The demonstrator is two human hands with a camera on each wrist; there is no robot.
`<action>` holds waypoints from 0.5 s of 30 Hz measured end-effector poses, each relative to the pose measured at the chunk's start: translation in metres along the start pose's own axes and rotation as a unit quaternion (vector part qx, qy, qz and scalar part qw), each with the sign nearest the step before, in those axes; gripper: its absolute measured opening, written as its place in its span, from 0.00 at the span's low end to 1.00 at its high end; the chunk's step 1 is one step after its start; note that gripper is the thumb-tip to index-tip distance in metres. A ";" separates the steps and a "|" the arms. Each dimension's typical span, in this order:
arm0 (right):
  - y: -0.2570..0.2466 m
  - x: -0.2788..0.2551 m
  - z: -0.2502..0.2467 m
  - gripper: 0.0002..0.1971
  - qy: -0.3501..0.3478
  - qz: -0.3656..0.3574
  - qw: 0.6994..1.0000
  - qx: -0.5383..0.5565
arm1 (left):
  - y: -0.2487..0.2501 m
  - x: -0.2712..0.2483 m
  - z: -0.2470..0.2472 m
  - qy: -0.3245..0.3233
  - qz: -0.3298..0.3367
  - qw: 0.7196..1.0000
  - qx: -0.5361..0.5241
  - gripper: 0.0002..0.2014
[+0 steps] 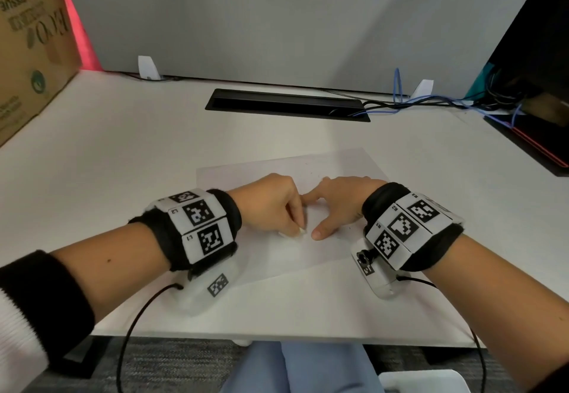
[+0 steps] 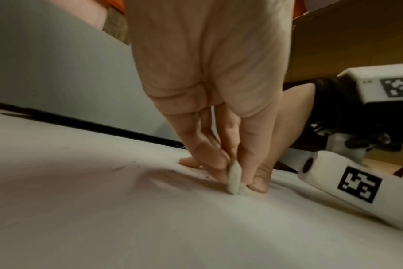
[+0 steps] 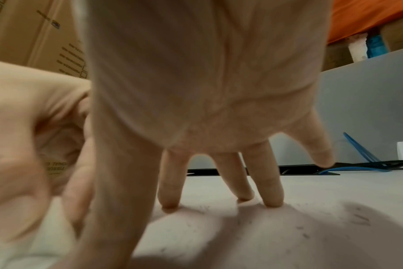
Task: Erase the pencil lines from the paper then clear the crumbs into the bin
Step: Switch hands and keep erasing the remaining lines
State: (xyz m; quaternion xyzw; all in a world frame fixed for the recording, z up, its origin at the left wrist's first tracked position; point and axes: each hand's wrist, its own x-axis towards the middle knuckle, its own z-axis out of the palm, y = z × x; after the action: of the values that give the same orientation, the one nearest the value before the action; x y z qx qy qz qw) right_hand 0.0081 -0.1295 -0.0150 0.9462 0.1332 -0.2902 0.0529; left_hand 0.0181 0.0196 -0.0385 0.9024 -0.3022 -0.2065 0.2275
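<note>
A white sheet of paper (image 1: 348,167) lies tilted on the desk in front of me. My left hand (image 1: 274,204) pinches a small white eraser (image 2: 234,177) between thumb and fingers and holds its tip down on the sheet. In the head view the eraser (image 1: 302,231) shows just below the fingertips. My right hand (image 1: 341,204) is spread flat, its straight fingers (image 3: 273,191) pressing the paper beside the left hand. Dark eraser crumbs (image 3: 306,234) and faint pencil marks lie scattered on the paper (image 3: 253,236).
A cardboard box (image 1: 30,44) stands at the back left. A black cable slot (image 1: 286,104) with blue and black cables (image 1: 415,103) runs along the rear, before a grey partition. A dark device (image 1: 535,140) sits at the right edge. A white bin corner (image 1: 421,382) shows below the desk.
</note>
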 end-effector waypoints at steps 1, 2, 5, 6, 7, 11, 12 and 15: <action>-0.001 0.000 0.000 0.37 0.001 0.000 1.000 -0.001 | 0.000 0.001 -0.001 0.004 0.001 1.000 0.009 0.05; -0.001 0.000 0.000 0.37 0.003 0.000 1.000 -0.001 | -0.002 0.004 -0.005 0.015 -0.002 1.000 0.021 0.05; -0.001 0.001 0.000 0.37 0.004 0.001 1.000 0.000 | -0.008 0.013 -0.013 0.054 -0.024 0.998 0.033 0.06; -0.001 0.001 0.000 0.37 0.005 0.002 1.000 -0.001 | -0.008 0.013 -0.013 0.052 -0.024 0.998 0.034 0.07; -0.001 0.001 0.000 0.36 0.005 0.003 1.000 0.000 | -0.007 0.012 -0.011 0.040 -0.019 0.998 0.032 0.06; -0.002 0.002 0.000 0.36 0.003 0.008 1.000 -0.003 | -0.001 0.003 -0.001 0.004 0.012 1.000 0.017 0.04; -0.002 0.002 0.000 0.35 0.003 0.007 1.000 -0.004 | -0.003 0.005 -0.003 0.015 0.011 1.000 0.022 0.04; -0.002 0.001 0.000 0.36 0.001 0.008 1.000 -0.002 | -0.009 0.013 -0.010 0.058 -0.011 0.998 0.024 0.05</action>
State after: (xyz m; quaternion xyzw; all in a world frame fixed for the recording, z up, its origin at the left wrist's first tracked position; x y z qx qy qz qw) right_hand 0.0081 -0.1275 -0.0153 0.9473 0.1265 -0.2887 0.0567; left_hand 0.0365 0.0206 -0.0381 0.9214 -0.2833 -0.1485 0.2206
